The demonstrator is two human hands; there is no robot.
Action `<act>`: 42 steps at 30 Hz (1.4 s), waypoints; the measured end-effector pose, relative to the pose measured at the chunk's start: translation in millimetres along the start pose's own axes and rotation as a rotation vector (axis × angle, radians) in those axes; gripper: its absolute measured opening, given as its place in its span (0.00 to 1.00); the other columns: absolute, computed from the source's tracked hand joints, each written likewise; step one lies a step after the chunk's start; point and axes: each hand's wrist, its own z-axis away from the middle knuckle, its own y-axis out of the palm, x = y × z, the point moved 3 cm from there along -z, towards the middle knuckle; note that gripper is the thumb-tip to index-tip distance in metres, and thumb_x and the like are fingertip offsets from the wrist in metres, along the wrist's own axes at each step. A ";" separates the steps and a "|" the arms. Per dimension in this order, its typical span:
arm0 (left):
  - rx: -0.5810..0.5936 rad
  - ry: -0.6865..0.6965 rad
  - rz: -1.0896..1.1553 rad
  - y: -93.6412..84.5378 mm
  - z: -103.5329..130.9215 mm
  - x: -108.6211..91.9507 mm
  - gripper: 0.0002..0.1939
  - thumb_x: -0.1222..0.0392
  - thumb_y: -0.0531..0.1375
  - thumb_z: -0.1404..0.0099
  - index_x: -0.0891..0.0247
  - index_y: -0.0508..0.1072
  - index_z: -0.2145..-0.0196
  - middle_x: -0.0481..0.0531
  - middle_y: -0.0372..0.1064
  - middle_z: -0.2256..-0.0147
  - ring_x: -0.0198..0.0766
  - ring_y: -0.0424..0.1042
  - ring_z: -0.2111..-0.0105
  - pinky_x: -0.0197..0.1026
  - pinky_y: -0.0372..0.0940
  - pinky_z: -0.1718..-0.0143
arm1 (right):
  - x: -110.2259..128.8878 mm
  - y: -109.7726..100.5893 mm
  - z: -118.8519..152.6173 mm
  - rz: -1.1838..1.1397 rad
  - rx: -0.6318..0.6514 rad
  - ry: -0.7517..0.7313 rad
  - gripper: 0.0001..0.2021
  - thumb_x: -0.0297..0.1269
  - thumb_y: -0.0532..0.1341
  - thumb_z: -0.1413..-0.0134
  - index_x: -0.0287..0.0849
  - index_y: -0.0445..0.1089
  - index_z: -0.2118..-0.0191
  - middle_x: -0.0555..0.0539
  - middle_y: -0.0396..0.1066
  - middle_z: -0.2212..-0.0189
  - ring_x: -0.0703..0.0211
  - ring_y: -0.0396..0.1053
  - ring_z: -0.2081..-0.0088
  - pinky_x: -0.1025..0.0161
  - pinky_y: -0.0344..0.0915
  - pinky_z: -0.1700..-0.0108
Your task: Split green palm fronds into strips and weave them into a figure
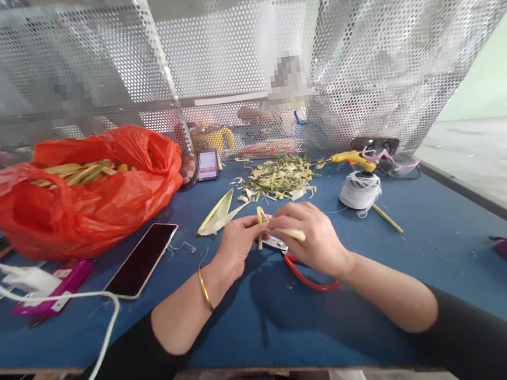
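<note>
At the middle of the blue table, my left hand (237,245) pinches a pale yellow-green plant strip (260,215) that is folded into a narrow loop. Close against it, my right hand (310,229) has its fingers closed on the same strip, and a pale end (294,233) sticks out between the fingers. Scissors with red handles (310,281) lie on the table under my hands; their blade tips are partly hidden. Just behind lies a loose pale husk leaf (219,214), with a heap of shredded plant trimmings (282,177) farther back.
To the left are a red plastic bag (92,205) of plant strips, a phone (144,260) and a white cable (114,320) crossing the edge. On the right are white thread (359,191), a yellow glue gun (353,159) and pink glasses (389,159). Perforated metal panels (234,43) stand behind.
</note>
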 end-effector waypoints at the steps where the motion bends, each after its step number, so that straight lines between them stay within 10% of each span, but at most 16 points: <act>1: 0.026 0.000 -0.011 0.9 0.2 0.8 0.09 0.57 0.70 0.57 0.64 0.78 0.79 0.46 0.67 0.82 0.30 0.62 0.80 0.35 0.54 0.76 | -3.8 -1.8 -0.7 -0.017 -0.040 0.085 0.11 0.34 0.54 0.38 0.43 0.73 0.66 0.45 0.75 0.66 0.58 0.71 0.64 0.62 0.62 0.60; 6: 0.119 0.020 -0.025 4.7 1.4 3.8 0.12 0.52 0.69 0.55 0.64 0.79 0.76 0.47 0.68 0.80 0.30 0.63 0.78 0.35 0.54 0.76 | -22.9 2.8 -0.7 -0.084 0.032 0.583 0.09 0.37 0.56 0.42 0.43 0.70 0.70 0.49 0.72 0.76 0.61 0.67 0.74 0.66 0.57 0.71; 12: 0.057 -0.027 -0.060 4.4 1.2 10.4 0.11 0.57 0.71 0.60 0.65 0.77 0.78 0.46 0.66 0.82 0.30 0.61 0.80 0.34 0.54 0.77 | -21.7 3.7 -2.5 0.062 0.197 0.660 0.12 0.38 0.57 0.42 0.42 0.67 0.75 0.51 0.67 0.80 0.64 0.59 0.78 0.66 0.48 0.74; 20: -0.054 -0.156 0.140 -3.1 -3.2 10.1 0.08 0.62 0.70 0.57 0.67 0.75 0.78 0.49 0.71 0.79 0.31 0.67 0.79 0.34 0.59 0.75 | -9.1 -8.1 -6.1 0.364 0.176 -0.148 0.13 0.32 0.53 0.36 0.40 0.71 0.70 0.47 0.70 0.74 0.60 0.62 0.71 0.60 0.52 0.63; 23: -0.062 -0.180 0.185 -3.5 -2.9 9.6 0.06 0.64 0.69 0.55 0.67 0.76 0.76 0.51 0.73 0.77 0.31 0.69 0.77 0.34 0.62 0.72 | 2.9 -1.0 -0.5 0.412 0.176 -0.241 0.18 0.28 0.48 0.35 0.40 0.71 0.72 0.46 0.68 0.76 0.60 0.60 0.73 0.59 0.51 0.65; 26: -0.070 -0.144 0.187 -5.4 -4.0 9.2 0.06 0.63 0.68 0.53 0.67 0.77 0.77 0.51 0.74 0.76 0.31 0.69 0.77 0.34 0.63 0.71 | 6.5 9.6 3.2 0.208 0.205 -0.013 0.16 0.32 0.49 0.36 0.39 0.72 0.70 0.45 0.70 0.74 0.61 0.62 0.73 0.61 0.53 0.67; 30: -0.107 -0.038 0.136 -9.2 -6.4 7.0 0.08 0.58 0.68 0.51 0.66 0.77 0.77 0.51 0.73 0.76 0.31 0.67 0.78 0.35 0.61 0.73 | -13.6 27.2 8.5 -0.556 0.187 0.701 0.18 0.47 0.53 0.39 0.40 0.72 0.70 0.47 0.71 0.75 0.62 0.66 0.73 0.64 0.60 0.70; 34: -0.075 -0.036 0.087 -7.1 -5.6 5.8 0.08 0.57 0.68 0.49 0.65 0.77 0.77 0.52 0.74 0.74 0.32 0.68 0.77 0.36 0.62 0.72 | -29.9 33.9 11.3 -1.086 -0.115 1.078 0.15 0.48 0.64 0.51 0.40 0.72 0.67 0.49 0.70 0.76 0.63 0.68 0.74 0.65 0.63 0.71; 38: -0.054 -0.119 0.106 -3.2 -3.4 8.2 0.07 0.59 0.68 0.50 0.65 0.77 0.76 0.53 0.75 0.74 0.32 0.69 0.76 0.36 0.64 0.71 | -27.8 18.0 5.8 -0.874 -0.372 0.825 0.11 0.45 0.66 0.55 0.42 0.72 0.72 0.51 0.69 0.76 0.63 0.66 0.72 0.64 0.63 0.68; 42: -0.032 -0.096 0.097 -0.5 -2.1 8.2 0.07 0.60 0.69 0.51 0.65 0.76 0.76 0.52 0.75 0.76 0.31 0.67 0.78 0.35 0.62 0.73 | -14.1 6.9 -2.9 -0.680 -0.178 0.491 0.15 0.46 0.58 0.44 0.43 0.69 0.77 0.49 0.69 0.75 0.61 0.65 0.69 0.62 0.63 0.63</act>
